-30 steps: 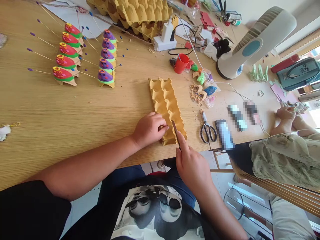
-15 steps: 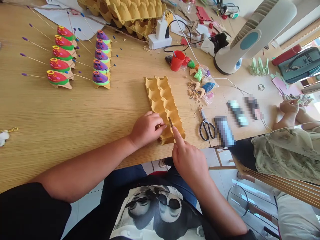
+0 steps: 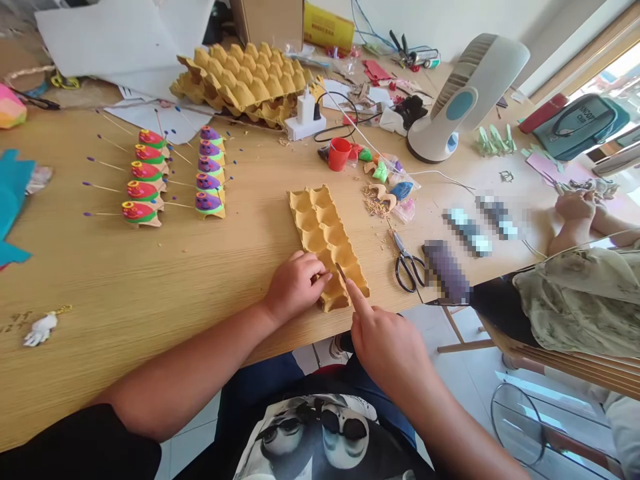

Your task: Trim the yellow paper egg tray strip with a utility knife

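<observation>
A yellow cardboard egg tray piece, two rows of cups wide, lies on the table in front of me. My left hand is closed on its near left edge, thumb and curled fingers pressed together there. My right hand is closed round a knife, with the index finger stretched along its back. The thin dark blade rests at the ridge between the two rows of cups, near the close end. The knife's handle is hidden inside my right hand.
Black-handled scissors lie to the right, by a blurred phone-like object. Painted cardboard caterpillars stand at left. Stacked egg trays, a red cup and a fan stand behind. Another person's hands are at far right.
My view has tilted up, showing more of the table's back. Both hands keep their grips, and the blade stays about the same place on the egg tray piece.
</observation>
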Demonstrator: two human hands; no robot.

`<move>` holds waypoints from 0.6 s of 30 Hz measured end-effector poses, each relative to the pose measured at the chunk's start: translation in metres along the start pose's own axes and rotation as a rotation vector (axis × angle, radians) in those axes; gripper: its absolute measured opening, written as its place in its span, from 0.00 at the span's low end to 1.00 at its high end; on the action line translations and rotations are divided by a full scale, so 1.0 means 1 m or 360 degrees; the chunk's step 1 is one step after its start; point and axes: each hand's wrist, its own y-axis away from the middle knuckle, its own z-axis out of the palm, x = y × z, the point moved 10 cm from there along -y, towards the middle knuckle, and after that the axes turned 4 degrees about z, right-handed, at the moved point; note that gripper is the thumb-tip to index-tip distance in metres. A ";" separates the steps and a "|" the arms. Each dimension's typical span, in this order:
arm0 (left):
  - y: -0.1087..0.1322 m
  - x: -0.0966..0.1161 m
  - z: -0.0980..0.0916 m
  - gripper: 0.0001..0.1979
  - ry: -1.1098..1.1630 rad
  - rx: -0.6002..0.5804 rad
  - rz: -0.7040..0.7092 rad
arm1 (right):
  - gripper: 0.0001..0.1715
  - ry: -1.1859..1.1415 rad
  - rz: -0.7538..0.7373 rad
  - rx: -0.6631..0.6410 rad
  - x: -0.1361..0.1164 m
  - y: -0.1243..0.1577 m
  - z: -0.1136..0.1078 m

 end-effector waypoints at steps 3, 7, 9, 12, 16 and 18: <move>0.000 0.001 0.002 0.11 0.0016 -0.0012 0.0016 | 0.36 -0.0015 0.0028 0.0032 0.001 -0.002 -0.003; 0.001 0.001 0.003 0.10 0.0008 -0.0022 0.0009 | 0.36 -0.0017 0.0037 -0.0014 0.001 0.002 0.000; 0.001 0.001 0.003 0.10 -0.0001 -0.0022 0.0014 | 0.37 -0.0008 0.0039 -0.0059 0.001 0.005 0.003; 0.001 0.003 0.002 0.12 -0.0035 -0.0026 0.0037 | 0.36 -0.0020 0.0043 -0.0049 0.000 0.003 0.001; 0.001 0.006 0.002 0.13 -0.0066 -0.0048 0.0058 | 0.35 -0.0044 0.0023 0.0008 0.000 -0.002 -0.004; 0.002 0.006 0.003 0.12 -0.0042 -0.0059 0.0051 | 0.35 -0.0024 0.0014 -0.0003 0.002 0.002 -0.003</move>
